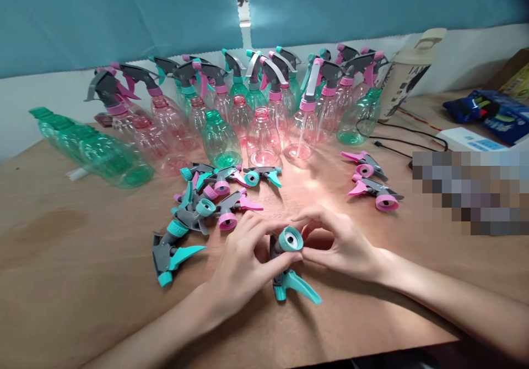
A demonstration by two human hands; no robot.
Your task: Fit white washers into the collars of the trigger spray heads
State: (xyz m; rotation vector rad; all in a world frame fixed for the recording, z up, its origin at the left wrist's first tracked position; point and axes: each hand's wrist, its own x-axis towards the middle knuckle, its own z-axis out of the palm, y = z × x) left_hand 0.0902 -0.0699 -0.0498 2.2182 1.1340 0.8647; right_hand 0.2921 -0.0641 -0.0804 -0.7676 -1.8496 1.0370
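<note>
My left hand [243,259] and my right hand [336,245] both grip a grey spray trigger head with a teal cap and teal lever [289,261], held just above the brown table [82,281]. The teal screw cap faces up toward me, pinched between the fingertips of both hands. The lever points down to the right. A pile of loose trigger heads, teal and pink [206,204], lies just left of my hands. Two pink-capped heads [374,184] lie to the right.
Many spray bottles, pink and green, some with triggers fitted [264,104], stand along the back. Green bottles lie on their sides at the left [95,148]. A white jug [409,71], black cables, a blue packet [491,110] and a white box sit at the right.
</note>
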